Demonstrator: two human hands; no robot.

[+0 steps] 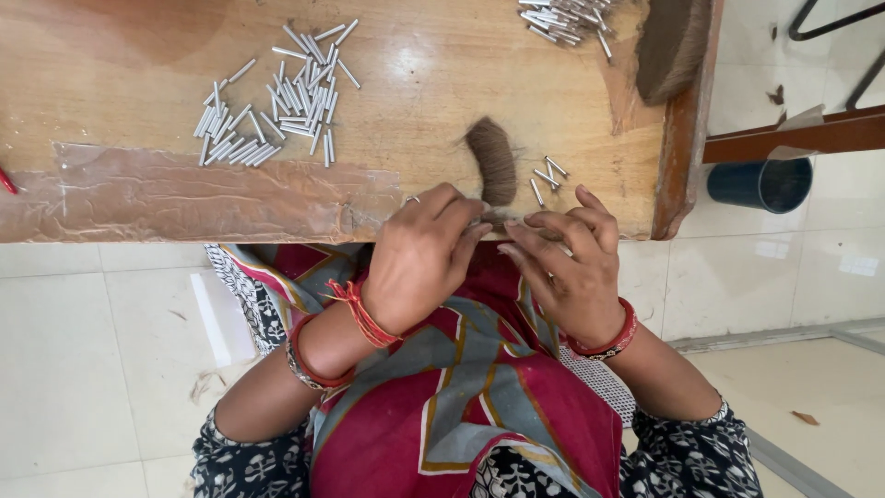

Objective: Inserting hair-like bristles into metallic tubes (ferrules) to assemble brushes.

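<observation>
A small tuft of brown bristle hair [492, 168] lies at the near edge of the wooden table [138, 83]. My left hand [422, 258] and my right hand [567, 263] meet at the tuft's near end, fingertips pinching it together at the table edge. What exactly sits between the fingertips is hidden. A few short silver metal tubes [546, 175] lie just right of the tuft, beside my right fingers.
A large scatter of silver tubes [277, 106] covers the table's middle, another pile [562, 18] sits at the far right, next to a bigger heap of brown hair [671, 46]. Clear tape [184, 198] patches the table front. A dark blue bin [761, 183] stands on the tiled floor.
</observation>
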